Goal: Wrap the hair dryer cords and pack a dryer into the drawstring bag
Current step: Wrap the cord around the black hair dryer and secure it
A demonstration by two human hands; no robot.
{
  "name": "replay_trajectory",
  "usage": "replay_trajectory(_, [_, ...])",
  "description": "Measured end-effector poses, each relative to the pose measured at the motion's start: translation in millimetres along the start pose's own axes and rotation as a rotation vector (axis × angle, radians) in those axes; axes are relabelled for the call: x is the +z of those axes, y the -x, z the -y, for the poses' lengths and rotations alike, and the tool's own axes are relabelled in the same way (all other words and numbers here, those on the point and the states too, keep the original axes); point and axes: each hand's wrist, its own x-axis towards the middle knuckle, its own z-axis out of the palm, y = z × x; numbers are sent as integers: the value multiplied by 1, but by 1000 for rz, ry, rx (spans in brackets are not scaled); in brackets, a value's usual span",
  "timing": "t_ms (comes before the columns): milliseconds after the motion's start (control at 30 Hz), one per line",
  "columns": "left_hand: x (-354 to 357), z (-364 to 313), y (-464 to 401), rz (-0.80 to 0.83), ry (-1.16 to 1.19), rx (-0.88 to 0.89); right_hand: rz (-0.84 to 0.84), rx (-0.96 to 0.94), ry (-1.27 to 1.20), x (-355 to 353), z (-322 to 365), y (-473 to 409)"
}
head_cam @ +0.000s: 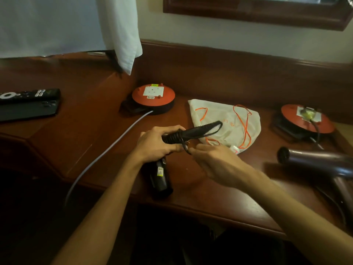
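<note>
A black hair dryer [161, 176] is held over the wooden desk's front edge, barrel pointing toward me. My left hand [156, 144] grips it where its black cord [193, 131] is coiled round the handle. My right hand [212, 161] pinches the loose end of that cord just right of the coils. A white drawstring bag [227, 121] with an orange string lies flat behind my hands. A second, brown hair dryer [321, 163] lies at the right, its cord trailing off the desk.
Two orange cable reels stand at the back: one [153, 97] with a grey cable running off the desk, another [307, 119] at the right. A remote [28, 94] and a dark phone [28, 110] lie at the left. A white cloth [122, 35] hangs above.
</note>
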Motion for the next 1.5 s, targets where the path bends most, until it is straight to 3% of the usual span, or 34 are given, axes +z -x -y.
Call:
replay_trajectory(167, [-7,3,2,226,153,43,-21,31,7,27,-4,11])
replay_trajectory(333, [5,-3,7,66,54,28,-58,99,-186,36,-22,10])
replay_trajectory(600, [5,5,13,62,29,152,64,339,-389,34,-59,-3])
replay_trajectory(700, [8,4,16,65,-93,170,265,356,-353,25,-70,-19])
replay_trajectory(800, [9,1,18,79,-165,185,314,362,-333,10,-70,-35])
replay_trajectory(1167, [26,-2,13,157,-615,98,375,315,-287,-21,-25,-59])
replay_trajectory(1300, [24,-6,13,200,-592,78,349,348,-301,-16,-16,-56])
replay_trajectory(1500, [30,-6,16,67,-569,64,306,456,-330,-16,-5,-47])
